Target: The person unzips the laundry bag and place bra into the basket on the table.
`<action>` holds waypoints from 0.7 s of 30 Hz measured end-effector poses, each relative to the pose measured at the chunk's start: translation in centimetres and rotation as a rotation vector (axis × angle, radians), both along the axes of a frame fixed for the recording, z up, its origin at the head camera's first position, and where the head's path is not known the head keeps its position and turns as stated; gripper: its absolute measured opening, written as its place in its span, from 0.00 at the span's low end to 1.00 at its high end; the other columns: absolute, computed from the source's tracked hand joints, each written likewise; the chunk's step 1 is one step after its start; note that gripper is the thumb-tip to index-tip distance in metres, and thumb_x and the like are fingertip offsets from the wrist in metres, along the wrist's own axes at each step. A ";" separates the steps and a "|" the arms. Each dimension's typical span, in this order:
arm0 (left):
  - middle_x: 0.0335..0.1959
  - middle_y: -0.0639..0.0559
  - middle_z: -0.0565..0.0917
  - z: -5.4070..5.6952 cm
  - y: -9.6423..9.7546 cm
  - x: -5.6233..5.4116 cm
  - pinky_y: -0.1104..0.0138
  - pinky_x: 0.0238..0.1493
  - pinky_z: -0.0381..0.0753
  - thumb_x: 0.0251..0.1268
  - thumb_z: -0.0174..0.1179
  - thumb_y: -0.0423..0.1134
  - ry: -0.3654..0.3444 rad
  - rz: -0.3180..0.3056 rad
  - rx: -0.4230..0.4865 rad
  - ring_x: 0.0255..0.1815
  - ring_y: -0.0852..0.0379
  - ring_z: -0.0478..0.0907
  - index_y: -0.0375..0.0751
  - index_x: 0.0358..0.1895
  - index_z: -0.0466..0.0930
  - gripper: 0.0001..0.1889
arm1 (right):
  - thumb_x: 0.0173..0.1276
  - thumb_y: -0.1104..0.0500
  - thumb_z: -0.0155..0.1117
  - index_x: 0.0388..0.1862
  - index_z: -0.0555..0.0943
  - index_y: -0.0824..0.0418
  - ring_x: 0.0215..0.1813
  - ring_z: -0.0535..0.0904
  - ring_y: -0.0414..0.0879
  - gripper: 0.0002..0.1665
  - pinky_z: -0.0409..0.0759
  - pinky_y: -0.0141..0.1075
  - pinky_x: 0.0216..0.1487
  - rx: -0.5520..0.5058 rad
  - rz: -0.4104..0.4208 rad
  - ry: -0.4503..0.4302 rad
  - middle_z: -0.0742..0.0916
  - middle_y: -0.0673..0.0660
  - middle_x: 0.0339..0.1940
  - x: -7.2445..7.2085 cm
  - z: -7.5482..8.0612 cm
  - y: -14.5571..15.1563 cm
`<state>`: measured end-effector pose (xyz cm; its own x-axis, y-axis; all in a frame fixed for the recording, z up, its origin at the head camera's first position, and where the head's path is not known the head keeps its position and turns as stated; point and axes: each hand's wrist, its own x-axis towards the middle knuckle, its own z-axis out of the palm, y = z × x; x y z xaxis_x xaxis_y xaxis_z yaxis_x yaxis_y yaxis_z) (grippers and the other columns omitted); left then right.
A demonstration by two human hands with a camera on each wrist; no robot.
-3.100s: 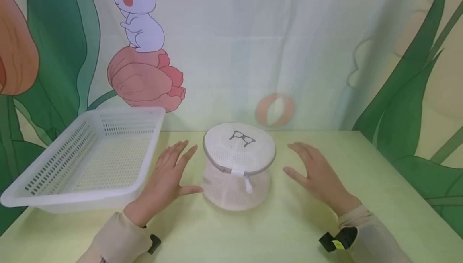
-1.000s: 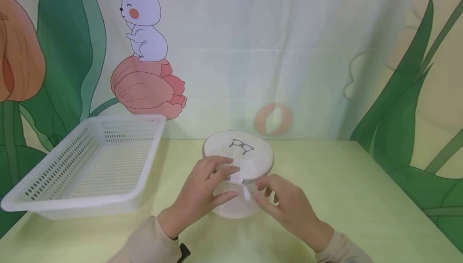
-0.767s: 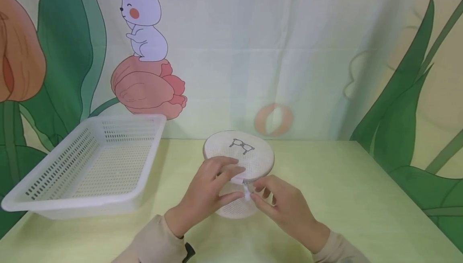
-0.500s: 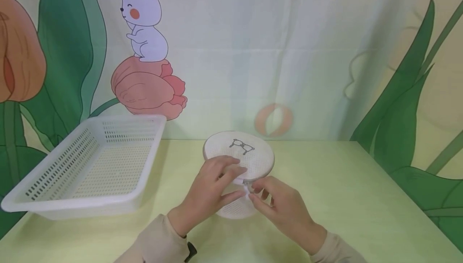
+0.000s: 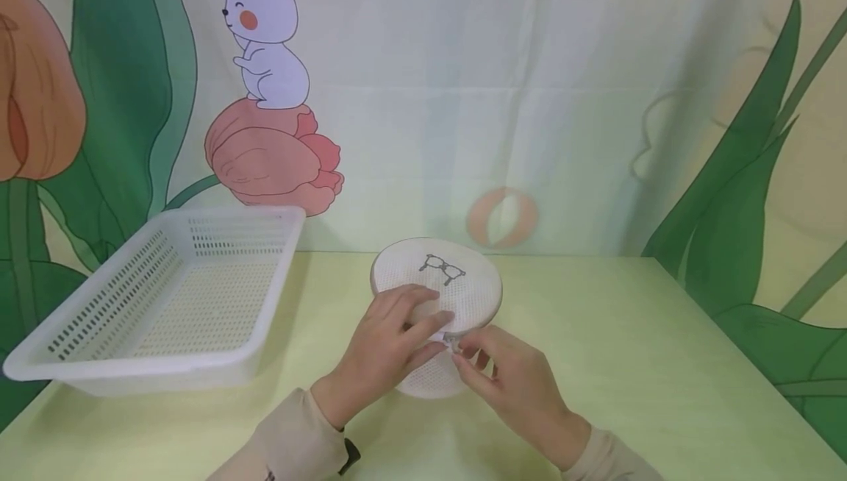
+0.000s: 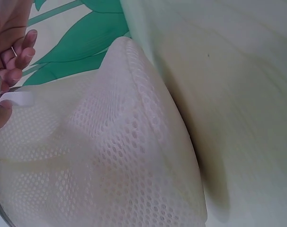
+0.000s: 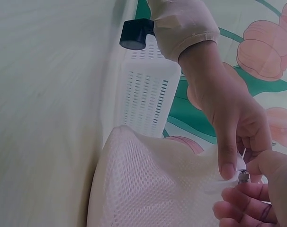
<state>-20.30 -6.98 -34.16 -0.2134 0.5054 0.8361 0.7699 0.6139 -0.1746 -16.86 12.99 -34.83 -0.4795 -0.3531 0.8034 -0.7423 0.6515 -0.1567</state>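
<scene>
Now we have come in close from both sides: our left hand (image 5: 377, 337) grips the round white mesh bag (image 5: 466, 286), and our right hand (image 5: 519, 378) pinches its zip slider (image 7: 244, 176). The bag sits just ahead, between them, so the zip is held.

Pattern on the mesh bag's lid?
A dark eyeglasses outline on the white lid; best seen in the head view.

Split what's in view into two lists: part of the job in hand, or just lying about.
Job in hand:
mesh bag
zipper slider
left hand, holding the bag
right hand, at the slider

Apparently just there:
white basket, untouched
printed backdrop
</scene>
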 end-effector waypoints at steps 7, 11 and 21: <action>0.51 0.46 0.79 -0.2 0.0 0.0 0.59 0.57 0.77 0.49 0.71 0.45 0.024 0.008 -0.001 0.55 0.49 0.76 0.48 0.47 0.81 0.20 | 0.50 0.63 0.71 0.29 0.78 0.55 0.24 0.77 0.34 0.10 0.69 0.17 0.24 -0.005 -0.028 -0.003 0.83 0.45 0.24 0.2 -0.2 -0.4; 0.50 0.47 0.80 -0.4 -0.1 -0.1 0.59 0.56 0.77 0.50 0.70 0.46 0.043 0.017 -0.001 0.54 0.49 0.77 0.48 0.46 0.81 0.19 | 0.50 0.64 0.71 0.28 0.77 0.55 0.23 0.78 0.35 0.10 0.70 0.17 0.24 -0.007 -0.029 -0.004 0.83 0.46 0.24 0.3 -0.5 -0.7; 0.47 0.47 0.81 -0.6 -0.3 -0.6 0.60 0.53 0.78 0.52 0.67 0.48 0.141 -0.012 0.004 0.50 0.50 0.78 0.48 0.46 0.82 0.17 | 0.54 0.65 0.69 0.29 0.79 0.57 0.24 0.78 0.34 0.07 0.70 0.16 0.25 -0.012 -0.020 -0.009 0.83 0.46 0.24 0.4 -0.7 -0.9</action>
<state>-20.91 -7.25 -34.81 -0.0876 0.5040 0.8593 0.7450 0.6057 -0.2793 -16.46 12.09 -35.50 -0.4939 -0.3336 0.8030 -0.7276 0.6642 -0.1716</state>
